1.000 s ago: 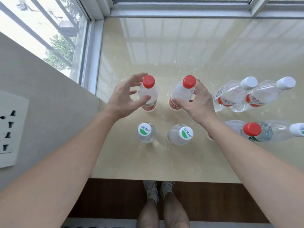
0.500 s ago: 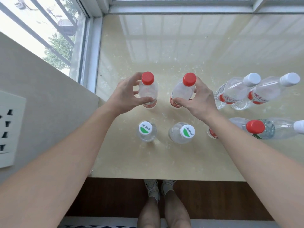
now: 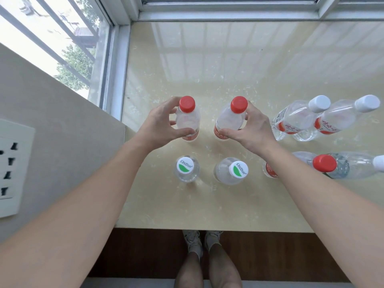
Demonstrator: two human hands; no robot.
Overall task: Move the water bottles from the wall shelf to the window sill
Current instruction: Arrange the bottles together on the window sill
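At about nine o'clock in my view I see a white wall socket (image 3: pixel 12 169) on the beige wall, and past it, toward ten o'clock, the window (image 3: pixel 52 38) with trees outside. The pale yellow window sill (image 3: pixel 207 69) fills the middle and carries all the bottles. My left hand (image 3: pixel 158 127) is wrapped around the left red-capped bottle (image 3: pixel 188 119), thumb on the near side and fingers curled round the far side, gripping its body just under the cap; the bottle stands upright on the sill. At six o'clock from it stands a green-and-white-capped bottle (image 3: pixel 186 168), free of any hand. Just beside that, to the right, a second green-and-white-capped bottle (image 3: pixel 230 171) stands, also untouched. At twelve o'clock from this one my right hand (image 3: pixel 253 132) grips the right red-capped bottle (image 3: pixel 230 119), thumb across its red label and fingers behind it; the bottle leans slightly to the right in my view. At three o'clock two white-capped bottles (image 3: pixel 299 119) (image 3: pixel 345 117) stand touching each other. Toward four o'clock another red-capped bottle (image 3: pixel 320 163) sits partly hidden behind my right forearm, with one more clear bottle (image 3: pixel 357 165) against it at the edge. At six o'clock, below the sill's edge, I see my shoes (image 3: pixel 201 240) on a dark floor.
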